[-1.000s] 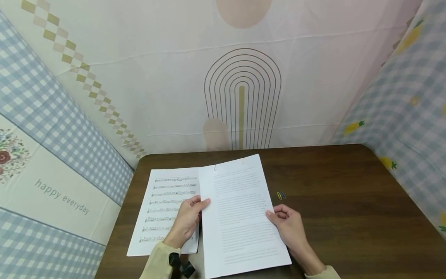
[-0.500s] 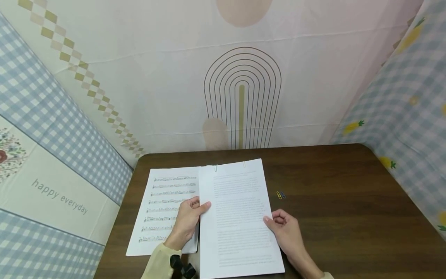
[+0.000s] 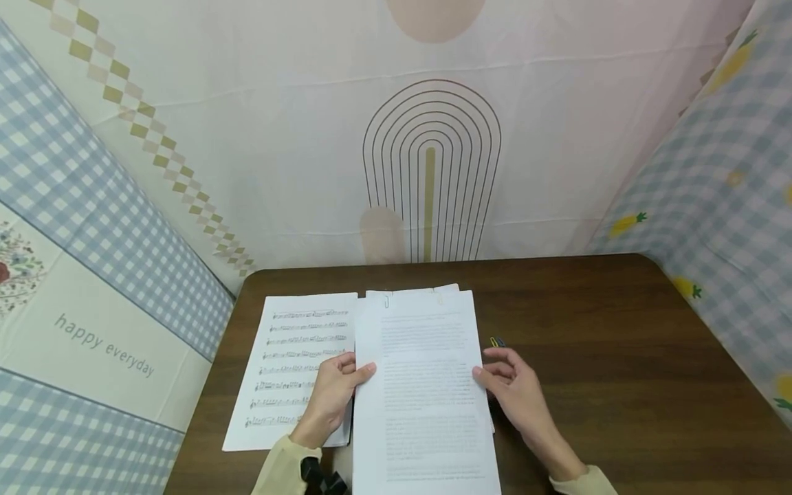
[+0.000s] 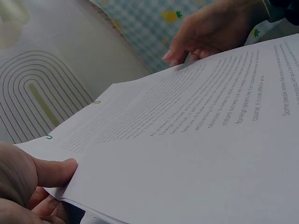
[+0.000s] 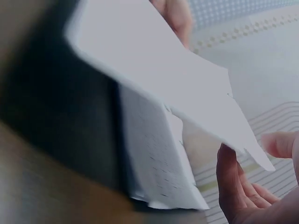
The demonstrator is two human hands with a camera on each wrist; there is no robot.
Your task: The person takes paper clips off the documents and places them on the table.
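My left hand (image 3: 331, 399) grips the left edge of a stack of printed sheets (image 3: 427, 412), thumb on top and fingers underneath. Two paper clips sit on its top edge, a dark one (image 3: 386, 301) and a pale yellow one (image 3: 440, 299). At the right edge is my right hand (image 3: 516, 395); in the right wrist view its thumb and fingers stand apart either side of a sheet's corner, with no firm pinch visible. More paper (image 3: 408, 292) shows behind the stack's top edge, and printed sheets (image 5: 159, 154) lie below it in the right wrist view.
Sheet music (image 3: 291, 371) lies at the left of the brown table (image 3: 619, 357). Just beyond my right hand are a loose yellow paper clip (image 3: 494, 342) and a blue one (image 3: 501, 342). A patterned cloth (image 3: 297, 172) hangs behind the table.
The stack has shifted toward me and straightened. Paper now shows behind its top edge. My right hand's fingers have loosened from the right edge; the left hand keeps its hold.
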